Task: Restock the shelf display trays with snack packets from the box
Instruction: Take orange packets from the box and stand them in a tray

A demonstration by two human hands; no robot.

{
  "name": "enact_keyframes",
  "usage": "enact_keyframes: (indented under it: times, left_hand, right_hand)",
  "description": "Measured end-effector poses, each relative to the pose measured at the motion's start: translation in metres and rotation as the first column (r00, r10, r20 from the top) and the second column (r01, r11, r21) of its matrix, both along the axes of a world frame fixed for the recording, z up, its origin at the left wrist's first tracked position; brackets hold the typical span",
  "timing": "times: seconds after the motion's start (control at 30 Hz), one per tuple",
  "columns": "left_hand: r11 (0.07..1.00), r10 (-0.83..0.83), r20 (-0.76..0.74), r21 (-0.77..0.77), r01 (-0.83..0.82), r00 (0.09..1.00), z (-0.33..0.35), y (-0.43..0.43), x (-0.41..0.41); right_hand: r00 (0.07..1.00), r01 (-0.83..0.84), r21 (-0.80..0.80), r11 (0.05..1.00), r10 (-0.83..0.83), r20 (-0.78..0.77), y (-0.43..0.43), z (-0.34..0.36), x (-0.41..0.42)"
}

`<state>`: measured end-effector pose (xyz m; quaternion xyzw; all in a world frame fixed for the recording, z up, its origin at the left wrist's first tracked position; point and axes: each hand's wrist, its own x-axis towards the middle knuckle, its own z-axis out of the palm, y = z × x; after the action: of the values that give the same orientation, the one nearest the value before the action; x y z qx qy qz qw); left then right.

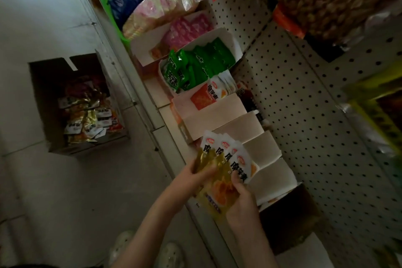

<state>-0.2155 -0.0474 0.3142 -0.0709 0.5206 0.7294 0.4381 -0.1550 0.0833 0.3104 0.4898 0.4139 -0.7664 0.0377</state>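
Shoes (123, 243) nearest, on floor. Hands met over shelf edge (162, 130). Left hand (193, 175) curled round left side of yellow packets (214, 193). Right hand (241, 200) gripped same bundle plus fan of white packets (230, 155). Just beyond: row of cardboard trays (258, 148). Farther: white-orange packets (206, 95) in tray, then green packets (195, 65). Box (43, 98) far left on floor, mixed packets inside.
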Motion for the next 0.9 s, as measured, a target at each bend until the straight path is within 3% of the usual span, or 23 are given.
enact_keyframes:
  times: [0.07, 0.17, 0.43, 0.63, 0.7, 0.77, 0.83, 0.9]
  left_hand:
    - [0.995, -0.052, 0.01, 0.082, 0.051, 0.999, -0.004, 0.007, 0.0]
    - [0.992, -0.094, 0.049, 0.089, 0.09, 0.994, -0.011, 0.012, 0.002]
    - [0.949, -0.31, -0.019, 0.05, 0.31, 0.951, -0.021, 0.005, -0.001]
    - [0.933, -0.359, -0.024, -0.01, 0.359, 0.933, -0.027, -0.015, -0.012]
    - [0.965, -0.263, 0.002, -0.017, 0.263, 0.965, -0.033, -0.021, -0.015]
    - [1.0, -0.011, 0.108, -0.009, 0.012, 0.994, -0.037, -0.027, -0.015]
    - [0.977, 0.197, 0.255, 0.035, -0.212, 0.947, -0.043, -0.031, -0.012]
    - [0.963, 0.22, 0.312, 0.082, -0.257, 0.924, -0.042, -0.028, -0.007]
  right_hand:
    - [0.997, -0.069, 0.081, 0.994, 0.072, -0.034, 0.001, 0.001, -0.001]
    - [0.996, -0.078, 0.158, 0.984, 0.084, -0.033, -0.002, 0.0, 0.0]
    - [0.996, 0.044, -0.027, 0.999, -0.046, -0.078, -0.012, -0.009, -0.001]
    - [0.988, 0.028, 0.056, 0.998, -0.019, -0.155, -0.019, -0.004, -0.014]
    - [0.98, 0.053, 0.067, 0.996, -0.039, -0.194, -0.022, -0.003, -0.018]
    - [0.967, 0.133, 0.057, 0.99, -0.117, -0.227, -0.024, -0.002, -0.023]
    - [0.938, 0.216, 0.028, 0.976, -0.199, -0.284, -0.027, -0.002, -0.028]
    - [0.921, 0.252, 0.015, 0.968, -0.235, -0.311, -0.037, -0.001, -0.03]
